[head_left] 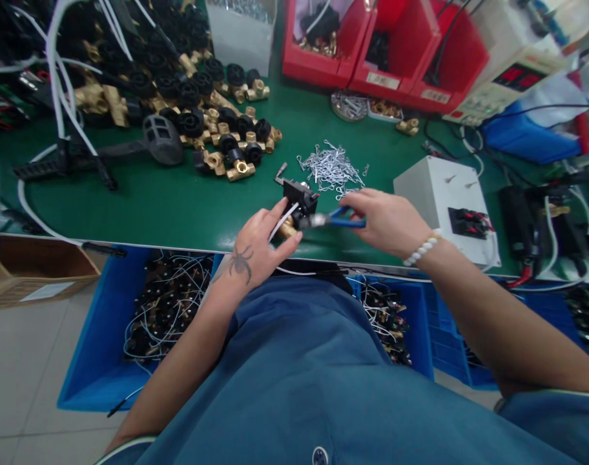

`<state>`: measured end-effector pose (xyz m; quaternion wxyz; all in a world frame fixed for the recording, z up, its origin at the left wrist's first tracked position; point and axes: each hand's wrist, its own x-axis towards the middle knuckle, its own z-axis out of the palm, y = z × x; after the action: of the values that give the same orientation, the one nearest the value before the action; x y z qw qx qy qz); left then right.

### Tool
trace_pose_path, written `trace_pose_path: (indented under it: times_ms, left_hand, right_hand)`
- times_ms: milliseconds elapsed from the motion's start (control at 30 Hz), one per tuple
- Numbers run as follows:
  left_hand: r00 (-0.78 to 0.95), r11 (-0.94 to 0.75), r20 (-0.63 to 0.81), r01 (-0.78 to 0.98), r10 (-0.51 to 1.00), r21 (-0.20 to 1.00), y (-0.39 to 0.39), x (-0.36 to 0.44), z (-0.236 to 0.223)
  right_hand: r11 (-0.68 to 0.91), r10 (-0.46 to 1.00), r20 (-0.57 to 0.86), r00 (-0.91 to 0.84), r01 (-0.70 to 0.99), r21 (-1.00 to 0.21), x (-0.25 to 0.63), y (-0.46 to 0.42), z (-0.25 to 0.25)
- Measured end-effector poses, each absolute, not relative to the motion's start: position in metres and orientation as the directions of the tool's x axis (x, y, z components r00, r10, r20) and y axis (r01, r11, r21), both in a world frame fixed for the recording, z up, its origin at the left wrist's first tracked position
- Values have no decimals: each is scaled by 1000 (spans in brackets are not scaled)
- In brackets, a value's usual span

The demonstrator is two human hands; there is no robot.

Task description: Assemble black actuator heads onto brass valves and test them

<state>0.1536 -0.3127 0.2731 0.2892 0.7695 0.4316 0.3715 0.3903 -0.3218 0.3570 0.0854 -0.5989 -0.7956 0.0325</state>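
My left hand (260,242) is closed around a small black-and-brass valve assembly (300,194) near the front edge of the green bench. A white cable runs from the assembly past my fingers. My right hand (386,219) grips a pair of pliers (345,218) by their blue handles. The jaws of the pliers, slightly blurred, reach to the right side of the assembly; whether they pinch anything I cannot tell. Just behind the assembly lies a loose pile of silver hairpin clips (330,166).
Brass and black valves (227,139) crowd the back left beside a black rubber mallet (161,139). Red bins (323,68) stand at the back, a white box with switches (434,200) at right. Below the edge are blue crates (95,349) of cabled parts.
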Motion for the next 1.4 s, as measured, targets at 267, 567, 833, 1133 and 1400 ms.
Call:
trace_pose_path:
  times_ms: [267,567,833,1133,1400]
  left_hand:
    - [337,-397,272,393,901,830,-311,149,281]
    - [353,-407,273,394,895,824,-311,148,279]
    - [365,-403,259,404,894,821,-311,149,280]
    - [374,-407,258,402,891,820,-310,148,280]
    - [362,-391,251,389,898,834,-309,147,280]
  right_hand:
    - [315,949,77,-306,922,-226,394,-318,354]
    - [292,916,384,-121,856,-427,391,-320,356]
    - [290,946,245,-214,895,-338,384,-320,358]
    - [231,972,93,-217,954,-188,381,-316,366]
    - [305,949,-64,-308,951,-49,378,-318,357]
